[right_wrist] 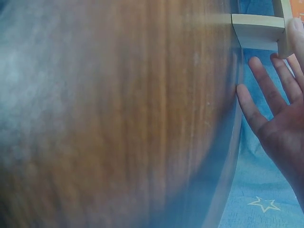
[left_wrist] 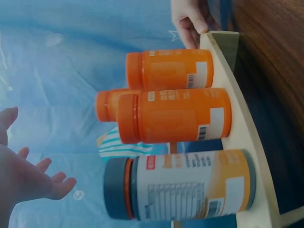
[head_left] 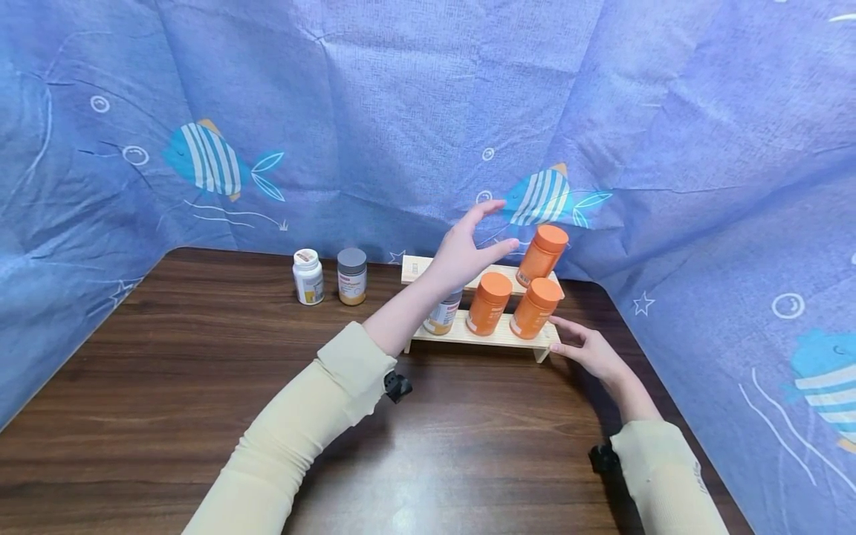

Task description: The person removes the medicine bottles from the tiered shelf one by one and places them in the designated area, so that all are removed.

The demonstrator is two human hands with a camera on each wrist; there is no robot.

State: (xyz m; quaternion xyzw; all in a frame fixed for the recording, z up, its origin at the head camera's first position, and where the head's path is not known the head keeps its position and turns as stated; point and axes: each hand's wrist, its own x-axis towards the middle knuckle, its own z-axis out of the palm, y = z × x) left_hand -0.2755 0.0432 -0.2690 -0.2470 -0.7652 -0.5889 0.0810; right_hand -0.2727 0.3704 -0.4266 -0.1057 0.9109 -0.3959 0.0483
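Dark wooden tabletop (head_left: 200, 386) enclosed by blue fish-print cloth (head_left: 374, 96). The wooden rack (head_left: 478, 338) carrying orange bottles (head_left: 490, 301) stands near its far edge. Left hand (head_left: 468, 249), fingers spread and released, hovers above the rack; right hand (head_left: 585, 345) rests flat-fingered against its right end.

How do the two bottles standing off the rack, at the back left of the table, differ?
The white bottle has a white cap; the amber bottle has a grey cap. The white bottle stands left, with a yellow band low on its label; the amber bottle's body is golden. Both stand upright on the table, untouched.
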